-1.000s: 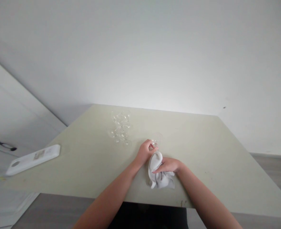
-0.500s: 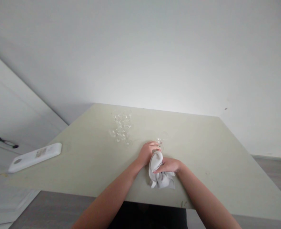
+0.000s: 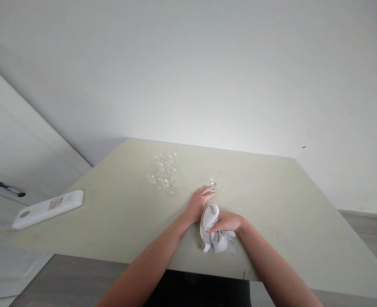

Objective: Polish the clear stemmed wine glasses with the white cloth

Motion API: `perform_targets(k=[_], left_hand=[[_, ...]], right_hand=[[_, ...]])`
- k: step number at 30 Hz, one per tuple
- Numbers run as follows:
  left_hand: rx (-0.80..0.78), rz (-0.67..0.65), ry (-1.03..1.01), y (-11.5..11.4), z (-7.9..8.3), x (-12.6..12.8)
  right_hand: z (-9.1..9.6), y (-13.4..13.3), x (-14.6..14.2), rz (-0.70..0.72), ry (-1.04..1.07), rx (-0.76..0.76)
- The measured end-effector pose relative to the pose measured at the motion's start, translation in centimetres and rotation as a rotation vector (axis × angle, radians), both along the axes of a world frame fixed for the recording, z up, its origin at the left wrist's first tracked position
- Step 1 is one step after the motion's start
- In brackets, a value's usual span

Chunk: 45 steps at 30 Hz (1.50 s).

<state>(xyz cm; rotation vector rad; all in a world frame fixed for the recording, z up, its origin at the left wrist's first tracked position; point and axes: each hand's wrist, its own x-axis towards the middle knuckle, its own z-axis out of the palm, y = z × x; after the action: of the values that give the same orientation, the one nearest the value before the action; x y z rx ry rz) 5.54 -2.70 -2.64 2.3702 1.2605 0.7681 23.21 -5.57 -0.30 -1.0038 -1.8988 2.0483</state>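
My left hand point(image 3: 198, 204) reaches forward over the pale table point(image 3: 287, 204), and its fingertips rest on the foot of a small clear stemmed glass point(image 3: 214, 181) that stands upright. My right hand point(image 3: 227, 221) lies just behind it, closed on a crumpled white cloth point(image 3: 212, 232) that rests on the table. The cloth bulges up between the two hands.
A cluster of several small clear glasses point(image 3: 163, 170) stands to the left of the single glass. A flat white device point(image 3: 47, 208) lies at the table's left edge. A white cabinet with a dark handle point(image 3: 8, 189) stands at the left. A white wall lies behind.
My left hand has carried the small glass away from the cloth, forward and a little right, and it now stands on the table. The right hand and cloth stayed put.
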Motion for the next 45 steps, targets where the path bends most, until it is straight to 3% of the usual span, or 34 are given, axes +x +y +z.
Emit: perform_targets(k=[15, 25, 45], left_hand=[[0.003, 0.002, 0.048, -0.03, 0.14, 0.00], [-0.005, 0.006, 0.064, -0.25, 0.62, 0.00], [-0.026, -0.018, 0.114, -0.27, 0.39, -0.06]], right_hand=[[0.60, -0.22, -0.11, 0.015, -0.017, -0.003], [-0.03, -0.09, 0.09, 0.061, -0.015, 0.128], [0.42, -0.14, -0.21, 0.147, 0.009, 0.224]])
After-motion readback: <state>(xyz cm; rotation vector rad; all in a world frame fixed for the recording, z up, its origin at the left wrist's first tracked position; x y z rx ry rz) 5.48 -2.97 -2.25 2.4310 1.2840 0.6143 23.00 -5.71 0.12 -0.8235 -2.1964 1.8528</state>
